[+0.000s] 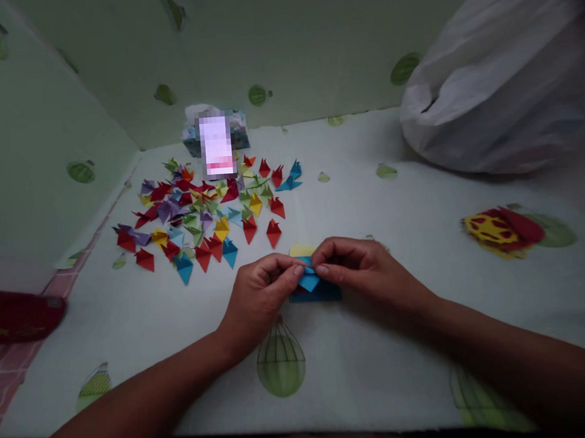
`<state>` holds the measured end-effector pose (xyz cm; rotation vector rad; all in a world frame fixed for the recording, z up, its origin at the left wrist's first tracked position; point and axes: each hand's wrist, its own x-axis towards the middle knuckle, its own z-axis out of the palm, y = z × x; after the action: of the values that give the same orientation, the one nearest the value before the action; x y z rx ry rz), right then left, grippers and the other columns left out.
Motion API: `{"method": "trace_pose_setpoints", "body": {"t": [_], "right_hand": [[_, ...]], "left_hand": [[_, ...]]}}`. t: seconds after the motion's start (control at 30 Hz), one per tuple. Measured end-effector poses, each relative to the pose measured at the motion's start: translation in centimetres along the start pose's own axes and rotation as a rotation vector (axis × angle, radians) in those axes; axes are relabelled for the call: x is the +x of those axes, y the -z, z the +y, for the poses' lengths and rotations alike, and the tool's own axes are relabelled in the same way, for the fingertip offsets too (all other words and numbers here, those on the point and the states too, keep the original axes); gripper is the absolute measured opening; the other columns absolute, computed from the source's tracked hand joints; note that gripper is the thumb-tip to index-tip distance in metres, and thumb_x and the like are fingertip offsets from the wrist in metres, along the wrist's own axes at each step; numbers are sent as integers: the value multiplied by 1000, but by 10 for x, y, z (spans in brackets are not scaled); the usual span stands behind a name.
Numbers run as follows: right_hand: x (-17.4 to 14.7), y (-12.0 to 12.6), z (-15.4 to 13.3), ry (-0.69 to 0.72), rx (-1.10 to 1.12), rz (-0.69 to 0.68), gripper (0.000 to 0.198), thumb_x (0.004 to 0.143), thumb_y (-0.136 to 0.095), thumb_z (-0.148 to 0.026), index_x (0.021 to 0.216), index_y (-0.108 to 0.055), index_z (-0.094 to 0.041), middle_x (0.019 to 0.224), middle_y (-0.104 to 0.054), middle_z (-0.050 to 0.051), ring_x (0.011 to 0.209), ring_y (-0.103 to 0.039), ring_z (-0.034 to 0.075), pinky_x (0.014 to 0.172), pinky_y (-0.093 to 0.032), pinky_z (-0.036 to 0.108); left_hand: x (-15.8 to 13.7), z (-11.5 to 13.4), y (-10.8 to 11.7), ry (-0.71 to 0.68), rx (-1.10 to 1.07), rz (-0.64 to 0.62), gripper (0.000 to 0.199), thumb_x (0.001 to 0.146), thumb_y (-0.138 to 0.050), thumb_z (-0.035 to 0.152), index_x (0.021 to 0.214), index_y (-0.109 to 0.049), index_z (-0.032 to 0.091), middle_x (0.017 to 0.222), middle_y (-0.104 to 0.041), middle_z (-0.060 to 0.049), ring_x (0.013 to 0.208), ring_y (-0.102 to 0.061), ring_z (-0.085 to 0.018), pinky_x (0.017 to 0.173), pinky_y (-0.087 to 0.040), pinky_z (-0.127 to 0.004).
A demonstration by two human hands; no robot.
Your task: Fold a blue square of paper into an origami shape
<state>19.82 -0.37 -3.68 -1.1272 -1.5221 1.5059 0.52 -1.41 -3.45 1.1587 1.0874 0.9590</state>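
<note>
Both hands meet near the middle of the table, pinching one small blue folded paper (309, 283) between thumbs and forefingers. My left hand (264, 286) grips its left side, and my right hand (358, 262) has the right side. A pointed flap of the blue paper hangs downward between the thumbs. Directly beneath lies a stack of coloured paper squares (322, 295), blue on top at the near edge, with a yellow sheet (302, 250) showing behind the fingers. The fingertips hide part of the folds.
Many small folded paper cranes (199, 209) in several colours spread over the back left. Behind them a lit phone (217, 144) leans on a tissue box (240, 129). Right: a large white plastic bag (494, 91) and red and yellow cut-outs (498, 231). A red object (21, 314) lies far left.
</note>
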Motion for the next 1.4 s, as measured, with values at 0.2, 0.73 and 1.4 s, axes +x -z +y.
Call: {"method": "trace_pose_setpoints", "body": {"t": [0.2, 0.73, 1.4], "right_hand": [[1, 0, -2, 58, -89, -15, 12, 85, -68, -29, 79, -67, -19, 71, -63, 0, 65, -53, 13, 59, -42, 26], [-3, -5, -3, 144, -220, 28, 9, 86, -61, -21, 77, -64, -17, 71, -63, 0, 65, -54, 12, 61, -42, 25], [-1, -4, -4, -20, -39, -12, 9, 81, -64, -23, 77, -66, -16, 68, -60, -1, 62, -50, 11, 58, -39, 24]], "left_hand": [[0, -1, 1, -25, 49, 12, 12, 80, -73, 29, 77, -74, 17, 71, -72, -2, 65, -62, -12, 61, -51, -23], [1, -1, 2, 45, 16, -28, 17, 79, -76, 30, 76, -72, 14, 70, -69, -1, 65, -59, -10, 62, -48, -20], [2, -2, 6, 53, 14, -73, 24, 88, -68, 36, 79, -71, 14, 70, -67, 0, 66, -59, -9, 63, -48, -19]]}}
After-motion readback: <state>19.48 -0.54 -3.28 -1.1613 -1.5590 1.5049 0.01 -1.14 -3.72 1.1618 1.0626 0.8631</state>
